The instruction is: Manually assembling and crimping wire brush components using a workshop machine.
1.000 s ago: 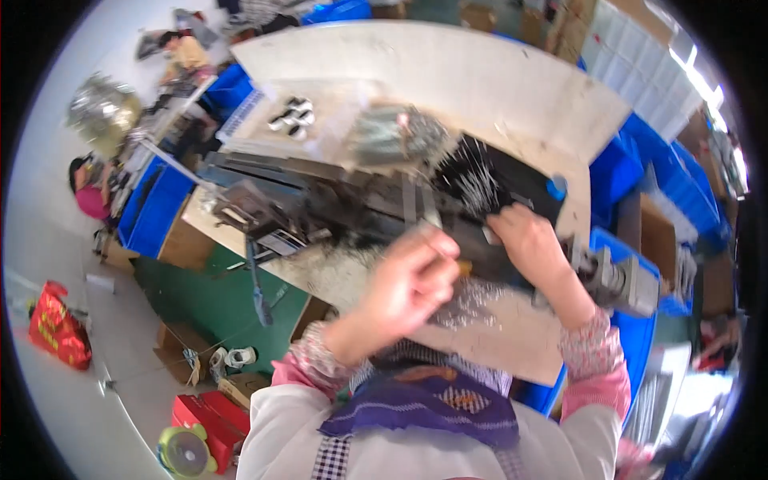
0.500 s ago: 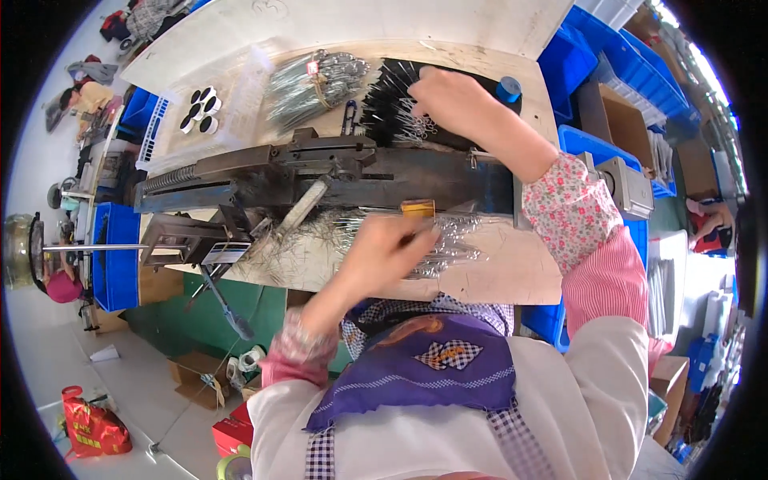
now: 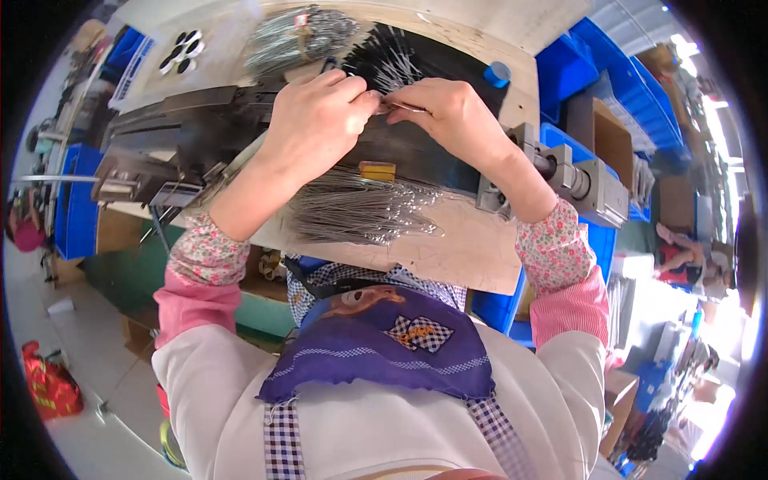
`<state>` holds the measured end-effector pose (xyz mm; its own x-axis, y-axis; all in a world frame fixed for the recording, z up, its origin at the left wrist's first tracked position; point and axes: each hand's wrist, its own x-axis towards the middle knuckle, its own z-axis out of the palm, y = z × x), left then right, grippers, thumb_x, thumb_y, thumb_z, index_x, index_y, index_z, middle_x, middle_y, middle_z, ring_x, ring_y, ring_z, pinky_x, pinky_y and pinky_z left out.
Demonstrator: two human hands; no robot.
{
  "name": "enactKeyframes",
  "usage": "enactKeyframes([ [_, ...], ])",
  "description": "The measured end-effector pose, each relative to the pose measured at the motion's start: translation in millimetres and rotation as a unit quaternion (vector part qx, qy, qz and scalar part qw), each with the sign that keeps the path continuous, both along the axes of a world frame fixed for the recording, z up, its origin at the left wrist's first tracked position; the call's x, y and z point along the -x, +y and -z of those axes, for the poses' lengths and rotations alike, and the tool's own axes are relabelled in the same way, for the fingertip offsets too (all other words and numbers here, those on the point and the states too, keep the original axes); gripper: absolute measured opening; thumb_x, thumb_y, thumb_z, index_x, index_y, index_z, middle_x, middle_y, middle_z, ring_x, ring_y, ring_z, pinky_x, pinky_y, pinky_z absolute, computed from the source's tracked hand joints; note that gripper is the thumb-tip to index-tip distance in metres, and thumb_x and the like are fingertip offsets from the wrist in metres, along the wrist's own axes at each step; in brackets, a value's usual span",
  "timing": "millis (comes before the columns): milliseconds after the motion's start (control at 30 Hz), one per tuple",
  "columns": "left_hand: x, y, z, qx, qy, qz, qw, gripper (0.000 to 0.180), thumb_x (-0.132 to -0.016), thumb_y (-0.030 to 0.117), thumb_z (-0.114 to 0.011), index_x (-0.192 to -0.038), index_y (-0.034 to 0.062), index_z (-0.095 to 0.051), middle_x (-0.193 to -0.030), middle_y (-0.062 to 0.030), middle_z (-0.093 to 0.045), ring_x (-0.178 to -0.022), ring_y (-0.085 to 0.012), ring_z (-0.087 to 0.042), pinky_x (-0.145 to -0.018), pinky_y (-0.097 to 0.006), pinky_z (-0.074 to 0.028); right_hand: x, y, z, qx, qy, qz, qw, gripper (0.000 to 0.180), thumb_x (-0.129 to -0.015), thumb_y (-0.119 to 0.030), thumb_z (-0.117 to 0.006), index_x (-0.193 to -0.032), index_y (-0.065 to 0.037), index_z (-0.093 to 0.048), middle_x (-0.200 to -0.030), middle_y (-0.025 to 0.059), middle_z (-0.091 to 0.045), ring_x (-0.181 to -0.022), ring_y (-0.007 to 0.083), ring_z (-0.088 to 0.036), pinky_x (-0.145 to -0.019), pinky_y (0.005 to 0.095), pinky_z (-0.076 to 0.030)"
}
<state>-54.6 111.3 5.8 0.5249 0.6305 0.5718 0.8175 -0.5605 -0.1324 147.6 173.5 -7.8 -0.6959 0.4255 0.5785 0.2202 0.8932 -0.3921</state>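
My left hand and my right hand meet over the dark metal machine bed. Both have their fingers closed in a pinch. A thin shiny metal wire shows at the fingertips of my right hand. Whatever lies between my left fingers is hidden. Just beyond them sit several black-bristled wire brushes with bright stems. Nearer to me lies a spread pile of thin metal wires, looped at their right ends. Against its far side rests a small yellow block.
A tied bundle of wires lies at the back, beside a clear plastic bin with black-and-white spools. A blue round cap sits back right. A grey motor-like unit juts from the right; blue bins stand beyond.
My left hand has moved from the near wire pile up to my right hand. The right hand has drawn back from the brushes toward me. The view has shifted with my head.
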Motion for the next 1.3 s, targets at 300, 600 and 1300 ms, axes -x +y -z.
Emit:
enactKeyframes([
  [300,-23,-94,91,0.428,-0.771,-0.044,0.470,0.031,-0.099,0.026,-0.050,-0.097,-0.0023,-0.063,-0.065,-0.0030,-0.056,-0.047,-0.0073,-0.047,-0.044,-0.021,-0.040,42,4,18,0.086,0.044,0.036,0.995,0.012,-0.074,-0.009,-0.070,-0.085,-0.004,-0.067,-0.081,0.0106,-0.067,-0.076,0.0299,-0.065,-0.068,0.0358,-0.052],
  [600,24,-56,24,0.538,-0.789,0.292,0.055,0.054,-0.098,0.045,-0.043,-0.117,-0.0039,-0.057,-0.059,-0.0050,-0.052,-0.041,-0.0108,-0.043,-0.033,-0.022,-0.031,40,8,26,0.089,-0.015,0.063,0.994,0.011,-0.073,-0.006,-0.068,-0.082,0.001,-0.067,-0.078,0.0139,-0.066,-0.074,0.0318,-0.064,-0.068,0.0363,-0.052],
  [1300,122,-222,122,-0.003,-0.668,-0.383,0.637,0.045,-0.094,0.026,-0.056,-0.130,-0.0004,-0.048,-0.137,-0.0177,-0.042,-0.129,-0.0299,-0.037,-0.104,-0.039,-0.033,10,-40,89,0.136,-0.073,0.177,0.972,0.015,-0.083,-0.010,-0.065,-0.089,-0.003,-0.053,-0.088,0.0140,-0.059,-0.080,0.0361,-0.061,-0.065,0.0438,-0.049],
])
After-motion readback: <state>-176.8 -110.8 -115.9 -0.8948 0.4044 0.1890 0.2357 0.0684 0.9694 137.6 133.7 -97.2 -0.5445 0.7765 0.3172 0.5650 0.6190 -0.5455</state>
